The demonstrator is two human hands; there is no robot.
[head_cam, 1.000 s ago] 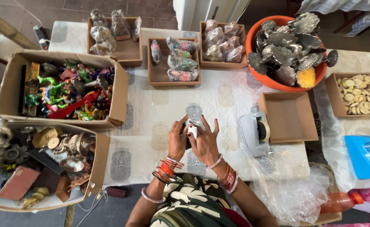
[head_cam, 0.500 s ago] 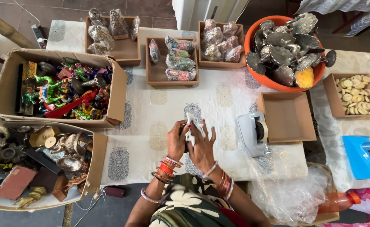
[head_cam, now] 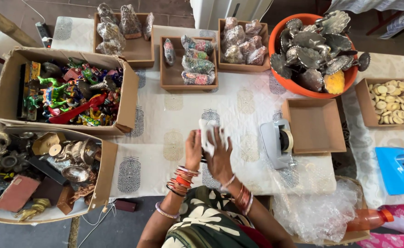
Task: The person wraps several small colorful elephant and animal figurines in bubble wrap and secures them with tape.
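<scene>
Both hands meet over the patterned cloth (head_cam: 238,105), near mid-table. Left hand (head_cam: 193,150) & right hand (head_cam: 219,154) clasp a small item in bubble wrap (head_cam: 206,133) between them, fingers pressed on it; item itself hidden. Grey tape dispenser (head_cam: 278,143) just right of hands, empty brown box (head_cam: 316,125) beyond it. Box of coloured figurines (head_cam: 68,92) far left; orange tub (head_cam: 314,50) of metal pieces far right.

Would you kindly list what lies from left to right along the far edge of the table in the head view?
Box of clear-wrapped figures → box of colourful wrapped pieces → box of pale wrapped bundles → orange tub of metal dishes.
</scene>
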